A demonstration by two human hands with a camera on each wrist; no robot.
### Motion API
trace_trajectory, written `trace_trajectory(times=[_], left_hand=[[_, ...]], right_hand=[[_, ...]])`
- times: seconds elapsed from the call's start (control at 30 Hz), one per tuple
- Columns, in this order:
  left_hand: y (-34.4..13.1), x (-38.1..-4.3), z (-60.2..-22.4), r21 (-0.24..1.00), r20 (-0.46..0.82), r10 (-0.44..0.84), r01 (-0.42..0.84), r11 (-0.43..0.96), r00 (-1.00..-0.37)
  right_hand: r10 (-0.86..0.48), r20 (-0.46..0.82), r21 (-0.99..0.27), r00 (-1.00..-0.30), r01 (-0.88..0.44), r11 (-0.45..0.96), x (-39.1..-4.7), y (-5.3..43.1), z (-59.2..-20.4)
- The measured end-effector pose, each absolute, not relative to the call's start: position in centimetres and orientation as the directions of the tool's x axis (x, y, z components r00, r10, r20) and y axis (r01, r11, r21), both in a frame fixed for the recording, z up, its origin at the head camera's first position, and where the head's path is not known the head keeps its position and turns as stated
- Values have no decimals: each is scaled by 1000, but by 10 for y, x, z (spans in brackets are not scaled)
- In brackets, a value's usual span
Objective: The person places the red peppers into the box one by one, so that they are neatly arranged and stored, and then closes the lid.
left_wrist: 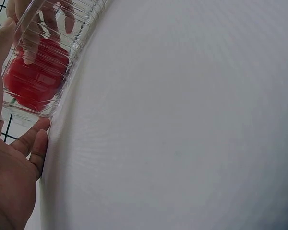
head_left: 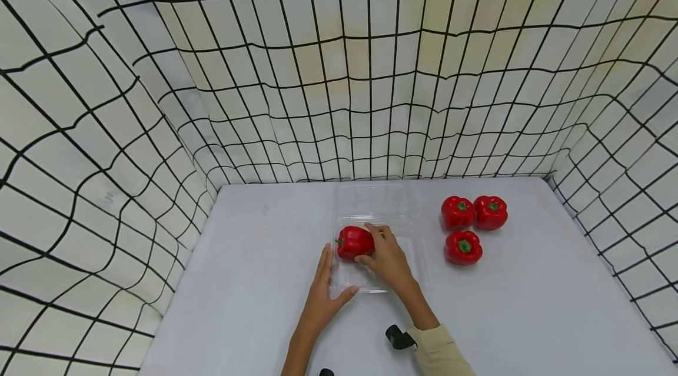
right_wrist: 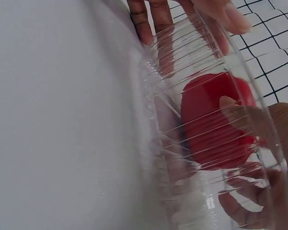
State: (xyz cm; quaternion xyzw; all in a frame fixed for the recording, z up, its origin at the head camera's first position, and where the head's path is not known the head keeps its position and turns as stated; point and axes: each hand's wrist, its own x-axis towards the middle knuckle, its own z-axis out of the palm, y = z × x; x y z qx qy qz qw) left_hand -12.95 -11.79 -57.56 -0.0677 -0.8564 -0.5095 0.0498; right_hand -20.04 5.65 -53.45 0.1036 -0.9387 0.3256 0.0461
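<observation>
A red bell pepper [head_left: 355, 243] lies on its side in a clear plastic clamshell box [head_left: 371, 285], its green stem pointing left. My right hand [head_left: 389, 259] grips the pepper from the right, thumb at the near side and fingers over the far side. Along the box's left wall and near corner, my left hand [head_left: 324, 299] rests with straight fingers and the thumb spread. Through the ribbed wall, the left wrist view shows the pepper [left_wrist: 38, 74] at the box's left end. In the right wrist view, the right thumb touches the pepper [right_wrist: 213, 122].
Three more red bell peppers stand to the right of the box: one at the back left [head_left: 458, 213], one at the back right [head_left: 490, 212] and one nearer [head_left: 463, 248]. The box's lid [head_left: 373, 200] lies folded back. Black netting [head_left: 349, 76] surrounds the white table [head_left: 254, 282].
</observation>
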Motion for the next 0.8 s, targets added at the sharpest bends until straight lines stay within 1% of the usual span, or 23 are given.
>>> trace_trajectory(times=[0.17, 0.37, 0.5, 0.6, 0.7, 0.8], left_hand=[[-117, -130, -576, 868, 155, 60, 165, 468, -986], [-116, -130, -576, 873, 145, 57, 155, 463, -988], [-117, -130, -576, 875, 135, 48, 142, 463, -990], [-117, -130, -576, 877, 130, 46, 137, 460, -990], [-117, -130, -575, 881, 122, 48, 130, 454, -991], [-116, -130, -574, 886, 118, 48, 127, 446, -992]], right_hand=[[-128, 180, -574, -975, -210, 791, -198, 61, -523], [-67, 215, -585, -974, -184, 790, -194, 72, -505], [-3, 292, -595, -956, -184, 782, -192, 84, -495], [54, 396, -584, -917, -207, 785, -192, 97, -492], [121, 508, -563, -853, -223, 796, -193, 113, -491], [190, 584, -562, -789, -224, 796, -193, 128, -491]])
